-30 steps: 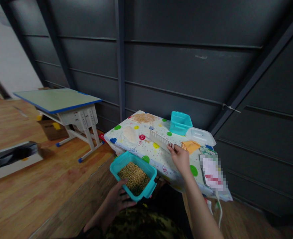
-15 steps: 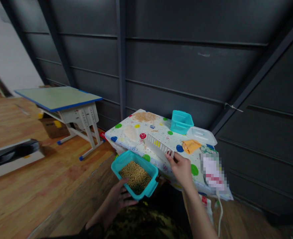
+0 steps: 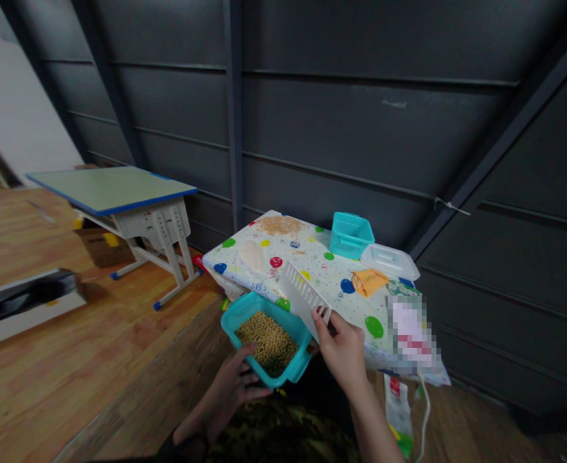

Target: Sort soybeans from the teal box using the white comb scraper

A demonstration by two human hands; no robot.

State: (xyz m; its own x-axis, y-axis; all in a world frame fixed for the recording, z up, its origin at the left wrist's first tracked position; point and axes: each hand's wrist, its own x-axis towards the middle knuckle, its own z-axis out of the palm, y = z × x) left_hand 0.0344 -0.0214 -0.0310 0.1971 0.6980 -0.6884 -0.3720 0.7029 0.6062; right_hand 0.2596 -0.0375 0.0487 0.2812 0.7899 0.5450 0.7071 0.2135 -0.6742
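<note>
My left hand [image 3: 239,378] is closed on the near side of a teal plastic container [image 3: 297,372], thumb over the rim and fingers beneath. Soybeans or similar round tan beans [image 3: 269,344] fill its lower part. A white slotted plastic piece [image 3: 299,297], flat with a row of slits, is pinched at its near end in my right hand [image 3: 337,344]. It slants over the table's front edge, just beyond the container. On the patterned tablecloth [image 3: 322,247] lie a heap of tan grains [image 3: 279,224] and a pale powdery patch [image 3: 252,255].
A second teal container [image 3: 351,236] stands at the table's back, beside a clear lid [image 3: 390,262]. An orange cloth [image 3: 369,281] and a blurred-out packet [image 3: 411,334] with a white cord [image 3: 427,411] lie to the right. A green-topped desk [image 3: 114,188] stands left, near a dark wall [image 3: 312,116].
My right hand has brought the slotted piece nearer and slightly left, tilting it toward the container. The container in my left hand has shifted a little to the right.
</note>
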